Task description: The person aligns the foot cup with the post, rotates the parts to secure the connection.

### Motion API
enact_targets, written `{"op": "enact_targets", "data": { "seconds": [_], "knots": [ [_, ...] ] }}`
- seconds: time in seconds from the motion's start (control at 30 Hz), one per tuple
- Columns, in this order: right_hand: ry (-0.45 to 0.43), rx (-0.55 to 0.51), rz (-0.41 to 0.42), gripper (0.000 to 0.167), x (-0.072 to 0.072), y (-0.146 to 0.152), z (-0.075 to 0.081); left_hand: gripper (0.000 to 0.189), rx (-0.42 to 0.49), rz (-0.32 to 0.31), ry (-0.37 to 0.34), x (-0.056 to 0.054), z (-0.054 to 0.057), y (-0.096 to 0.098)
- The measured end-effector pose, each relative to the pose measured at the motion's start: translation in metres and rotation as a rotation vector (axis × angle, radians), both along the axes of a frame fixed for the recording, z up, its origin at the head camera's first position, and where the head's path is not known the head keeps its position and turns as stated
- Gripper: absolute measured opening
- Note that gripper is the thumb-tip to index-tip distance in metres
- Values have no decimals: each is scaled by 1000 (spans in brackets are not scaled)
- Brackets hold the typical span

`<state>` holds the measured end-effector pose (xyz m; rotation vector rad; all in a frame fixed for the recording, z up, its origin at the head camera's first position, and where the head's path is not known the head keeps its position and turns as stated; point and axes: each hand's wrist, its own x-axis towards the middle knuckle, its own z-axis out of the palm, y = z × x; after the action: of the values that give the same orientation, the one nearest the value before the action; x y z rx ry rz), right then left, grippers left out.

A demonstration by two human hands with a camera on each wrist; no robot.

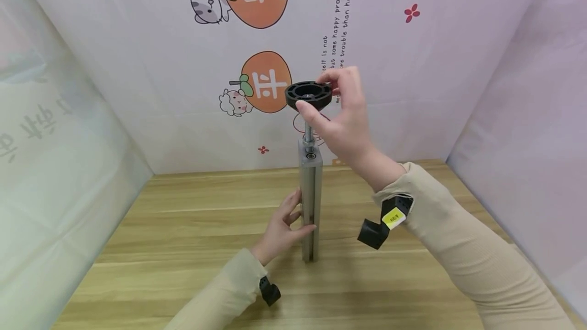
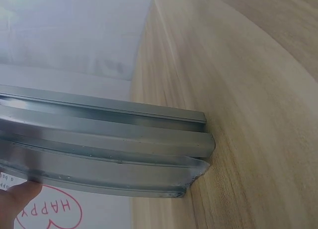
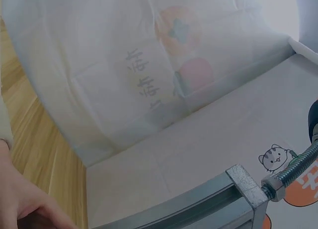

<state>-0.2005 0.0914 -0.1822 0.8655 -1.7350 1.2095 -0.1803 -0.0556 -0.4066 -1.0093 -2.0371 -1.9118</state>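
Note:
A silver aluminium profile [image 1: 316, 192] stands upright on the wooden table, its foot end [image 2: 174, 142] against the wood in the left wrist view. My left hand [image 1: 281, 228] grips its lower half from the left, thumb across the near face. From the end plate [image 3: 247, 185] on top rises a threaded rod [image 3: 298, 165] with a hex nut [image 3: 274, 188] at its base. A round black levelling foot [image 1: 308, 90] caps the rod, ribbed cup side up. My right hand [image 1: 346, 121] pinches the foot's rim between thumb and fingers; the fingers behind it are partly hidden.
Behind the profile rises a white printed cloth [image 1: 390, 65] with orange fruit and cartoon animals. Pale cloth walls stand on the left [image 1: 69, 131] and right [image 1: 518, 116]. The wood-grain table [image 1: 183, 228] reaches to all three cloths.

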Motion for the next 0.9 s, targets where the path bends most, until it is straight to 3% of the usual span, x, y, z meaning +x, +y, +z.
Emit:
{"op": "enact_targets", "data": {
  "seconds": [0.1, 0.17, 0.37, 0.5, 0.67, 0.9],
  "knots": [
    [-90, -43, 48, 47, -2, 0, -1, 98, -3, 1, -12, 1, -1, 0],
    [-176, -83, 143, 47, -5, 1, 0, 98, -6, 2, -19, 1, -1, 0],
    [-524, -198, 685, 34, -18, 3, 2, 97, -2, 0, -19, 0, -2, -1],
    [-596, -231, 912, 33, -24, 5, -2, 92, -1, 4, -25, -1, -3, -1],
    [-603, -256, 1074, 31, -25, 5, -1, 86, -17, 14, -53, -1, -2, 0],
    [-652, -289, 1141, 31, -21, 4, 2, 84, -18, 23, -61, -1, -1, 0]
  ]
}}
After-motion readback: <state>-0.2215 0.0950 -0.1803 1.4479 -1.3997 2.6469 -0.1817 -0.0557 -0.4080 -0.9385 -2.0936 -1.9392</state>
